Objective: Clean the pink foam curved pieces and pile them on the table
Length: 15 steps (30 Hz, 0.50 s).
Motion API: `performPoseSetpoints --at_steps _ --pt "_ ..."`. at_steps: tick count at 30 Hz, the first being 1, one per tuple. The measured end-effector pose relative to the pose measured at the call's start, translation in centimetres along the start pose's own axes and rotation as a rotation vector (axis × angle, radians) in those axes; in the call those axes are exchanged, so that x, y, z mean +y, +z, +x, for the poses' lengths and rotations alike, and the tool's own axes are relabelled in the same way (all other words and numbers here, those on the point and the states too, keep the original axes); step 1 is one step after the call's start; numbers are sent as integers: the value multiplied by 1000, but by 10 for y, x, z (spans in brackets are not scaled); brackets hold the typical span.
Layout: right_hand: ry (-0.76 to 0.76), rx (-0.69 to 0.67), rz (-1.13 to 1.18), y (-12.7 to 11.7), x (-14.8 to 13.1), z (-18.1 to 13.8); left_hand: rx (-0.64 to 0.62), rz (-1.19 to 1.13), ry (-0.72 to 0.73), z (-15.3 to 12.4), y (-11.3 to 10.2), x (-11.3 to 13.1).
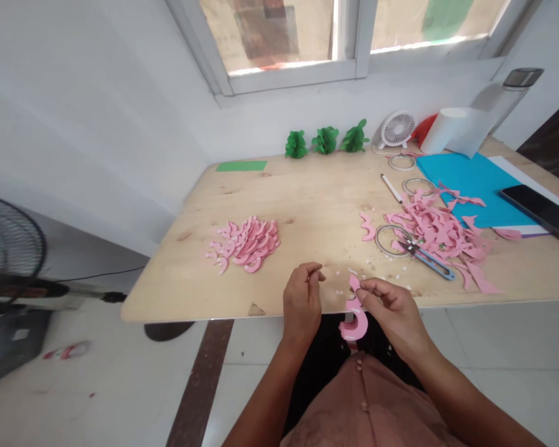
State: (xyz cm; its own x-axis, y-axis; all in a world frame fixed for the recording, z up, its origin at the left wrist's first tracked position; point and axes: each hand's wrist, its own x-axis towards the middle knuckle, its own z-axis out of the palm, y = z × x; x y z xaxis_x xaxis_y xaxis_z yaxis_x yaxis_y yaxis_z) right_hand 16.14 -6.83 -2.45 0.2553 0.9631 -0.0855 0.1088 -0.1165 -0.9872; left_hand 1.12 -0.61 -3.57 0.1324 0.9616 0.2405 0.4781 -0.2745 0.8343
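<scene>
My right hand pinches a pink curved paper piece at its top end, holding it just off the near edge of the wooden table. My left hand is beside it with fingertips pinched together; what is in them, if anything, is too small to see. A pile of pink crescent cutouts lies to the left. A heap of pink scraps lies to the right, with scissors on it.
Tape rings, a white pen, blue paper, a phone, a small white fan, a paper roll and three green paper balls sit on the table. A floor fan stands at left.
</scene>
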Motion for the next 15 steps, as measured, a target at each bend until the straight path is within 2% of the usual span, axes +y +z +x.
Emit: performPoseSetpoints --at_steps 3,6,9,15 --pt "15 15 35 0 1 1 -22 76 -14 4 2 -4" --pt "12 31 44 0 0 1 3 131 37 5 2 -7" --pt "-4 52 22 -1 -1 2 23 33 50 3 0 -6" --pt "-59 76 -30 -1 -2 3 -328 -431 -209 -15 -7 14"
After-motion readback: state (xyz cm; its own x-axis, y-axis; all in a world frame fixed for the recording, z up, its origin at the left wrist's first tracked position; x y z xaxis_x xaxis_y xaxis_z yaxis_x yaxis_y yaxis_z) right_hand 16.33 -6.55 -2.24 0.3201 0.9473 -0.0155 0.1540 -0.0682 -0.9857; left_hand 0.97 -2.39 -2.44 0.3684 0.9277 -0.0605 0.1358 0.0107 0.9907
